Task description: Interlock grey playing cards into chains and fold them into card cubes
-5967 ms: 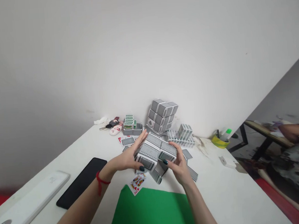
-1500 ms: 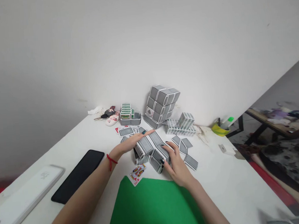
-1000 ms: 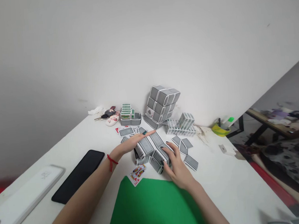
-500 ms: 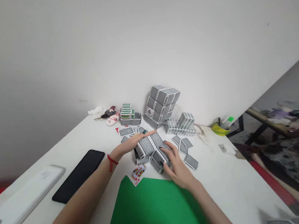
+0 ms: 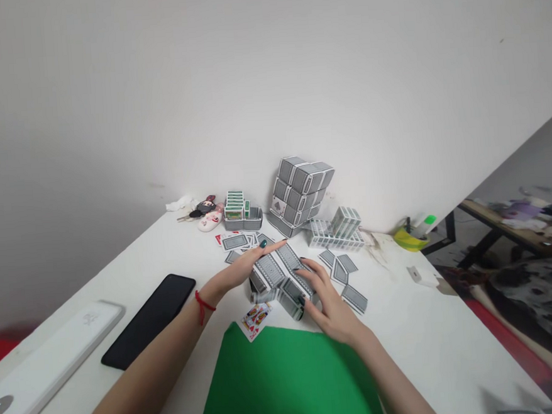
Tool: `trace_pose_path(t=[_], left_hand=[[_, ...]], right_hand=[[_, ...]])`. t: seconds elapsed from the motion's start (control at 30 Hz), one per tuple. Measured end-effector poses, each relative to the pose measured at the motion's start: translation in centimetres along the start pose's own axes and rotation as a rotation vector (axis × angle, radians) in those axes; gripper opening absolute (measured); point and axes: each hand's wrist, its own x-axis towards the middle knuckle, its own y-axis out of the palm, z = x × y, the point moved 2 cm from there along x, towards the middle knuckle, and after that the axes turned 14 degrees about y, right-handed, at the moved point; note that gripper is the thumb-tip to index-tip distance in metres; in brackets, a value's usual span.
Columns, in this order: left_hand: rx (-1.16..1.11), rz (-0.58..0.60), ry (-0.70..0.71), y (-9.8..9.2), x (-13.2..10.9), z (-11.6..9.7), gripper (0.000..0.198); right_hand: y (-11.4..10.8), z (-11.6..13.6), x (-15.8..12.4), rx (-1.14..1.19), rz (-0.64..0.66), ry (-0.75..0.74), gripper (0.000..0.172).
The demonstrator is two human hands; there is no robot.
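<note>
Between my hands sits a block of folded playing cards (image 5: 270,270) with grey patterned backs. My left hand (image 5: 242,269), wearing a red string bracelet, wraps its far left side, forefinger stretched along the back edge and thumb on top. On the right, my right hand (image 5: 328,307) grips the block with bent fingers on the upper face. Its thumb rests by a folded card piece (image 5: 291,295) angled at the front. A king of hearts (image 5: 254,321) lies face up in front, near a green sheet (image 5: 288,379). Fingers behind the block are hidden.
A tall stack of card cubes (image 5: 298,193) leans near the wall. Beside it stand a card tray with green-edged boxes (image 5: 243,219) and a clear-wrapped card block (image 5: 337,234). Loose cards (image 5: 339,269) lie right. A phone (image 5: 149,320) and white device (image 5: 51,374) lie left.
The view has shifted slightly. Both hands stay on the card block, with only small finger movement.
</note>
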Motion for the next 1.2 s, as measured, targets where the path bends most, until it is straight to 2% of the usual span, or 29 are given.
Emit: trace_pose_path(t=[0.2,0.4,1.2], left_hand=[[-0.012,-0.042,-0.025,0.19,0.12,0.1,0.047],[0.01,-0.017,-0.032,0.24,0.03,-0.22,0.046],[0.008,-0.031,-0.035,0.22,-0.38,0.68,0.047]], right_hand=[[-0.36,-0.08,0.25,0.008,0.007,-0.022,0.043],[-0.36,-0.1,0.09,0.025,0.024,-0.017,0.042],[-0.5,0.15,-0.03,0.004,0.015,-0.033,0.04]])
